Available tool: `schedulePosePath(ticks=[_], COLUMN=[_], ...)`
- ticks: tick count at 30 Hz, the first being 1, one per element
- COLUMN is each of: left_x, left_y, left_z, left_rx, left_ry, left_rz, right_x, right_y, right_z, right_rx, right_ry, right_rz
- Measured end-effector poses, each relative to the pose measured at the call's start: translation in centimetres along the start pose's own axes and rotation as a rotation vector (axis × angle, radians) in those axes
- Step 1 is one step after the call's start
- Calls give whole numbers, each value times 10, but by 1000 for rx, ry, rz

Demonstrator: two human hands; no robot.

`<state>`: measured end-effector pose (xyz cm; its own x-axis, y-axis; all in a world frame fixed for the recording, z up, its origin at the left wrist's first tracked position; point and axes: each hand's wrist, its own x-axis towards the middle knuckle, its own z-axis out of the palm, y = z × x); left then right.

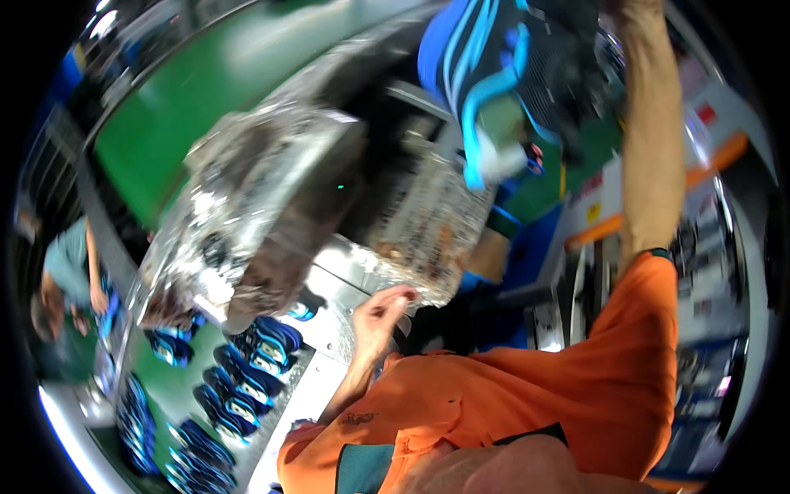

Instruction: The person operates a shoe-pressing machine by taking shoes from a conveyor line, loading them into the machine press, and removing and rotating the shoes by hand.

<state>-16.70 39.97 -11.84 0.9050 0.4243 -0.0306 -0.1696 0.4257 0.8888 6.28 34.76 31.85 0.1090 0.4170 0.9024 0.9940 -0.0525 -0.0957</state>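
Note:
My right arm stretches up along the right side, its hand cut by the top edge with the fingers mostly out of sight. Beside that hand hangs a black and dark blue shoe with light blue trim, large, blurred and seemingly in its grip. A pale patch shows near the shoe's lower end. Low in the middle, my left hand has loosely curled fingers and nothing visible in them. It is nearest the lower edge of a box-shaped machine part wrapped in crinkled, shiny, stained covering.
Another shiny wrapped housing stands left of centre. Beneath it, several blue and black shoes sit in rows on a green surface. A person in a grey-green top works at far left. An orange-edged rack stands at right.

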Motion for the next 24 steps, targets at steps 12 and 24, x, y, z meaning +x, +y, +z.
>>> schedulePosePath(ticks=[12,24], left_x=[10,-154], left_y=[-31,-208], left_z=[316,491], left_rx=[-628,-38], left_ry=[-860,-1074], left_rz=[-421,-512], right_x=[-382,-629], right_y=[-8,-158], right_z=[-272,-405], right_rx=[43,-309], right_ry=[289,1177], right_rz=[986,1368])
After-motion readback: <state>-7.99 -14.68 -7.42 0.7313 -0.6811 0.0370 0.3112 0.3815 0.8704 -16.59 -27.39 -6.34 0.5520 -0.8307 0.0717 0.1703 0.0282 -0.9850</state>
